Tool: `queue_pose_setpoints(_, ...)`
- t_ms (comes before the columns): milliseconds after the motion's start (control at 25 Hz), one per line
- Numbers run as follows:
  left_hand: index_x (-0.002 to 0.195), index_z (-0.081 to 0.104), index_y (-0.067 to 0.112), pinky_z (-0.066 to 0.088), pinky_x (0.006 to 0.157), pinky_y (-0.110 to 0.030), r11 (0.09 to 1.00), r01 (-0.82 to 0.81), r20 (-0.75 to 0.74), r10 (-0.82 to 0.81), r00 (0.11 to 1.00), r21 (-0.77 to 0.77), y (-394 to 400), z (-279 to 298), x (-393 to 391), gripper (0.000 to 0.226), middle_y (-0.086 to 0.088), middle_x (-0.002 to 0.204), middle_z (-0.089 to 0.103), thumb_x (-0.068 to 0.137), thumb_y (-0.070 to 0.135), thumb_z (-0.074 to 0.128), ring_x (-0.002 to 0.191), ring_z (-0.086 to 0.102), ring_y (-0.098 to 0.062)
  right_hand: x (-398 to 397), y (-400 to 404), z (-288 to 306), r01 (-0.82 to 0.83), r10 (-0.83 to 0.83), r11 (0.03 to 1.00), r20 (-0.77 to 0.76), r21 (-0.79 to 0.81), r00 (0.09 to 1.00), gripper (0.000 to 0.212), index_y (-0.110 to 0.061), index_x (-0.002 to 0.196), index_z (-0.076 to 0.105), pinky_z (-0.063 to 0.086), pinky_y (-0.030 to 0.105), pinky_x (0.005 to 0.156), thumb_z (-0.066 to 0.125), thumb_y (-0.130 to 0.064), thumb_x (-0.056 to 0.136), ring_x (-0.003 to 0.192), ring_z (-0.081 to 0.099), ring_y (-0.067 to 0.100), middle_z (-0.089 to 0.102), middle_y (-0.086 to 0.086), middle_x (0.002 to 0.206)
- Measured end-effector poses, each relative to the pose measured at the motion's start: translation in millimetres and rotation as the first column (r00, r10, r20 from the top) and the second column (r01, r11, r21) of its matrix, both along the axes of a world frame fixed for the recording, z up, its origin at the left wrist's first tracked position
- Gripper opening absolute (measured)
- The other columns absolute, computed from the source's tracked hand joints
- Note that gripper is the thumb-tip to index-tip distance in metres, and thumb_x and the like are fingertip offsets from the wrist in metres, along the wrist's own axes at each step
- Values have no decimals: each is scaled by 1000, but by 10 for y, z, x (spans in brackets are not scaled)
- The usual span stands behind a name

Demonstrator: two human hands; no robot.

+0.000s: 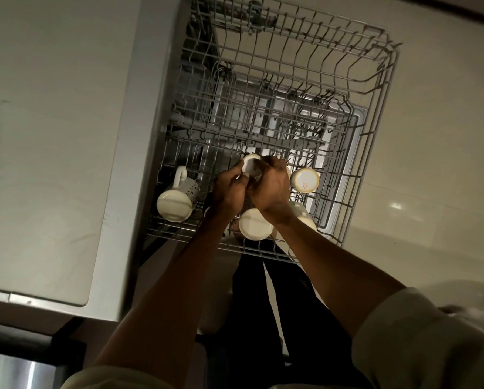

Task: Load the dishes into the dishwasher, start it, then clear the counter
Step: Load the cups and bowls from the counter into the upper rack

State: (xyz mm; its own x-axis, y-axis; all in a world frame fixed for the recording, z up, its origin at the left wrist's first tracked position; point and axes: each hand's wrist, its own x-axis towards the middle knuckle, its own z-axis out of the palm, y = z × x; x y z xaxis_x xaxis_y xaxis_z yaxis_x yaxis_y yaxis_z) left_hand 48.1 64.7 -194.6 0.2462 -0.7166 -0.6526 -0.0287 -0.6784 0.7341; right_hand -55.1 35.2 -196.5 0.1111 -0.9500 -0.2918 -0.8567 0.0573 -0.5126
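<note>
Nearest the camera, the left hand and the right hand meet at frame centre, fingers of both curled around one small cup over the upper rack. The cup sits just above the fingers, base up, equally near both hands.

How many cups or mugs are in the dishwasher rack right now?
5 show. A handled mug at the rack's left edge, a cup gripped by both hands, one right of the hands, one below them, and one partly hidden under the right wrist. More may be hidden.
</note>
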Motion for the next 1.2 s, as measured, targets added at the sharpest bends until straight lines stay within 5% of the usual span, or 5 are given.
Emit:
queue_pose_setpoints(240, 131, 54, 24, 53, 78, -28, 996, 51, 16, -50, 999, -71, 107, -22, 15, 40, 21, 93, 67, 91, 18, 53, 80, 64, 8, -40, 22, 1, -87, 68, 990, -164, -110, 984, 29, -11, 102, 74, 44, 35, 80, 74, -19, 74, 96, 53, 26, 71, 7, 105)
queue_pose_setpoints(480, 138, 54, 4, 53, 91, -25, 997, 35, 4, -35, 999, -62, 68, -24, 29, 46, 4, 119, 62, 93, 16, 54, 107, 64, -11, -39, -23, -99, -77, 70, 997, -217, -21, 974, 38, -18, 103, 69, 36, 30, 80, 69, -37, 71, 93, 53, 23, 70, 0, 97)
queue_pose_setpoints(640, 140, 52, 5, 49, 81, -11, 997, 58, -20, -59, 998, -45, 79, -11, 41, 41, 15, 111, 62, 99, 1, 50, 91, 61, 17, -44, 5, -21, -104, 87, 992, -211, -70, 974, 44, -17, 109, 70, 38, 32, 80, 73, -38, 71, 95, 53, 23, 73, 1, 101)
queue_pose_setpoints(960, 119, 66, 38, 55, 94, -43, 991, 89, 19, -88, 996, -101, 107, -4, 111, 38, 12, 110, 71, 90, 20, 50, 107, 66, -12, -17, 53, 14, -95, 80, 994, -211, -59, 974, 38, -12, 110, 73, 43, 36, 87, 72, -28, 77, 104, 52, 27, 69, 6, 114)
queue_pose_setpoints(1200, 136, 59, 25, 55, 94, -38, 985, 161, -14, -163, 987, -68, 99, 29, 121, 46, 14, 112, 70, 91, 20, 48, 108, 65, -6, 20, 77, 79, -169, 158, 985, -255, -21, 954, 30, -10, 106, 74, 46, 38, 92, 71, -22, 79, 110, 50, 32, 67, 12, 117)
